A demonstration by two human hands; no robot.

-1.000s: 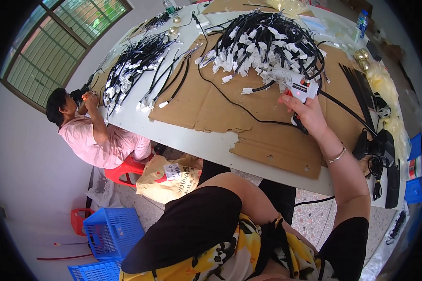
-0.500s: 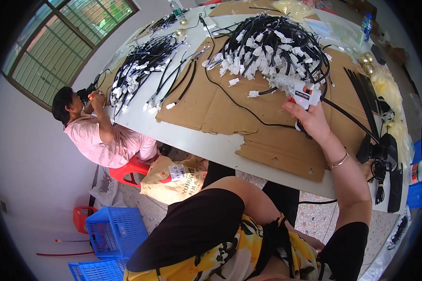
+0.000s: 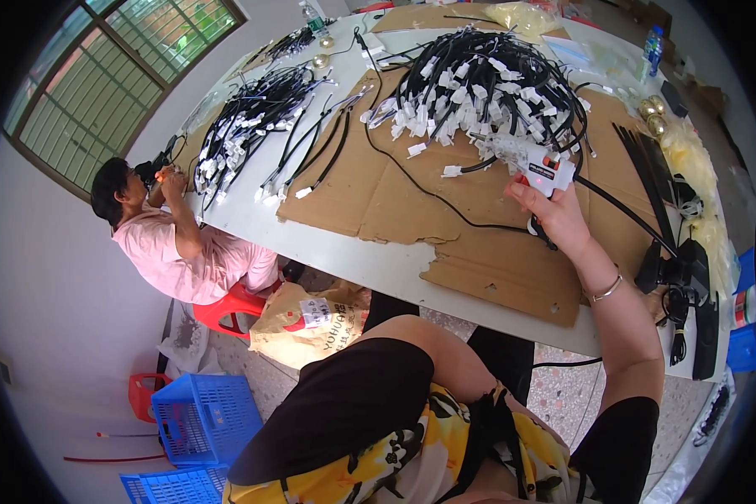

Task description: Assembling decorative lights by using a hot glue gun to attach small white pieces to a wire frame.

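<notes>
My right hand [image 3: 548,206] is wrapped round the handle of a white glue gun [image 3: 548,172] with orange parts, held over the cardboard at the right. The gun's nozzle end points left, among the white connectors at the front of a big heap of black cables [image 3: 491,84]. A long black stick [image 3: 626,214] runs from behind the gun toward the right edge of the table. One cable with a white connector [image 3: 452,170] lies out in front of the heap, close to the nozzle. My left hand does not show.
Cardboard sheets [image 3: 370,202] cover part of the white table [image 3: 353,252]. A second cable heap [image 3: 252,118] lies left, where a co-worker in pink [image 3: 176,244] sits. Black adapters [image 3: 689,269] and black sticks [image 3: 643,181] lie right. Blue crates [image 3: 210,412] stand on the floor.
The glue gun and my right hand stay in nearly the same place. Only a slight shift of the whole view shows.
</notes>
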